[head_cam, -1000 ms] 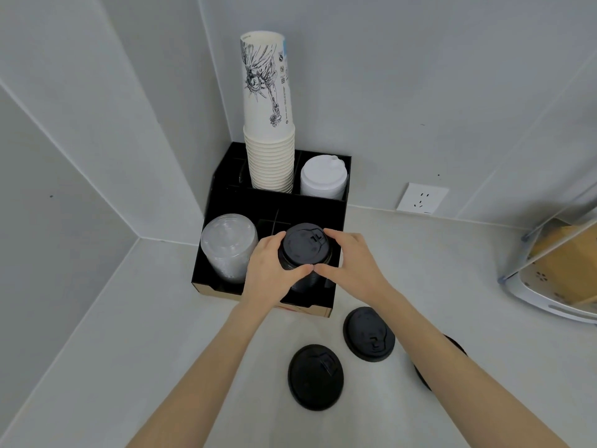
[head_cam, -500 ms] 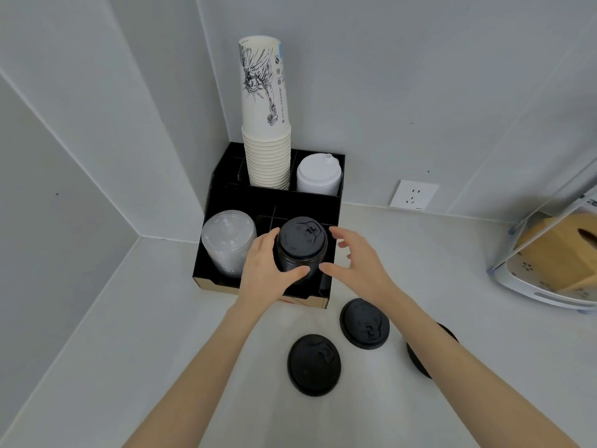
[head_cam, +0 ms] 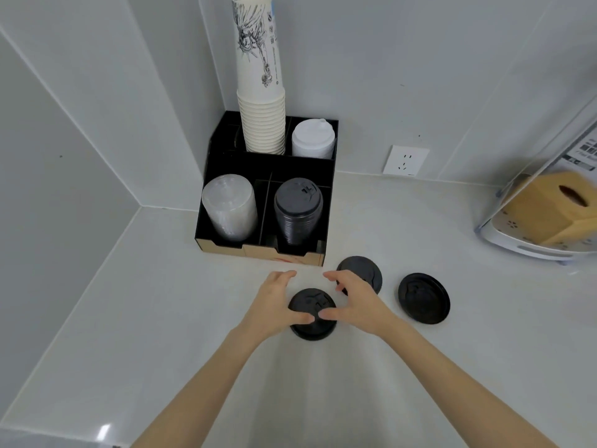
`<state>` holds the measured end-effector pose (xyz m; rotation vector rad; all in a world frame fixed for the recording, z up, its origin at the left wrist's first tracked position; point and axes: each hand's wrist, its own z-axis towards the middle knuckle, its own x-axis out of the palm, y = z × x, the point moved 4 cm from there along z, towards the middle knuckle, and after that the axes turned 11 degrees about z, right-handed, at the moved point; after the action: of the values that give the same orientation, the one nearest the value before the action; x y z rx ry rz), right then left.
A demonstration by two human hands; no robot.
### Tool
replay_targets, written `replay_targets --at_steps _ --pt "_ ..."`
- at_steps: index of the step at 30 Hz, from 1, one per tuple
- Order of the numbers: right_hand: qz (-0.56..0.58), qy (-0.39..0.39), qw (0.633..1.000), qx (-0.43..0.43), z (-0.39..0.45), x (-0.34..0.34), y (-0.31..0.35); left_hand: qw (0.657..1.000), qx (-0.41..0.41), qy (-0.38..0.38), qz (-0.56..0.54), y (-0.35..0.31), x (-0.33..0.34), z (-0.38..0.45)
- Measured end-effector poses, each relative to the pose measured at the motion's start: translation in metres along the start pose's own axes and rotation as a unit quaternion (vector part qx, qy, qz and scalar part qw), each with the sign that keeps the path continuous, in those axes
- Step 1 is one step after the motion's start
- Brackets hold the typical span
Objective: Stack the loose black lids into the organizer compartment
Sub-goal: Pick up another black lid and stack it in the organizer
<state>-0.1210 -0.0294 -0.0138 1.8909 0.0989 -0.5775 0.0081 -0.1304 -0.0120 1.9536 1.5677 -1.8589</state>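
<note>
On counter: three lids loose, black stack (head_cam: 298, 215) already in organizer (head_cam: 206, 221). Left hand (head_cam: 274, 305) and right hand (head_cam: 357, 302), fingers narrowly curled, closing around nearest lid (head_cam: 311, 313).

Non-task stuff: tall stack of white paper cups (head_cam: 262, 92) with a line drawing, and next to it on the right a stack of white lids (head_cam: 312, 139); a stack of clear lids (head_cam: 229, 205) sits nearer the camera. White wall socket (head_cam: 405, 160) just above the bench (head_cam: 129, 318). Far right: tan tissue box (head_cam: 549, 205) on a white tray (head_cam: 529, 247) under a clear cover.
</note>
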Motion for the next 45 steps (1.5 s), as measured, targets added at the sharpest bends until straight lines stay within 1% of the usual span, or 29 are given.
replay_targets --at_steps 3,7,14,18,21,24,32,35,40,45 --pt "-0.034 0.028 0.999 0.017 -0.004 0.01 -0.01 1.0 -0.019 0.012 0.005 0.005 0.013 -0.007" --pt "-0.071 0.032 0.997 0.011 -0.004 0.018 -0.015 1.0 -0.011 0.001 0.007 0.004 0.022 -0.013" --pt "-0.034 0.004 0.999 -0.002 -0.003 0.019 -0.015 0.999 -0.002 -0.032 0.008 0.0 0.025 -0.012" --pt "-0.016 -0.014 1.0 -0.017 -0.001 0.008 -0.002 0.998 0.018 -0.056 -0.002 -0.006 0.007 -0.007" --pt "-0.002 -0.027 0.999 -0.035 0.003 -0.003 0.011 0.996 0.034 -0.072 -0.036 -0.013 -0.01 -0.003" --pt "0.013 -0.039 0.998 -0.055 0.01 -0.016 0.028 0.992 0.052 -0.104 -0.057 -0.02 -0.028 0.002" --pt "0.043 -0.087 0.99 -0.107 0.028 -0.054 0.077 0.978 0.068 -0.177 -0.089 -0.038 -0.083 0.02" --pt "0.054 -0.103 0.986 -0.123 0.041 -0.066 0.092 0.972 0.075 -0.193 -0.107 -0.044 -0.102 0.03" --pt "0.061 -0.108 0.982 -0.142 0.066 -0.078 0.11 0.969 0.08 -0.211 -0.1 -0.047 -0.124 0.053" --pt "0.055 -0.108 0.984 -0.132 0.09 -0.08 0.109 0.968 0.068 -0.217 -0.101 -0.04 -0.129 0.075"
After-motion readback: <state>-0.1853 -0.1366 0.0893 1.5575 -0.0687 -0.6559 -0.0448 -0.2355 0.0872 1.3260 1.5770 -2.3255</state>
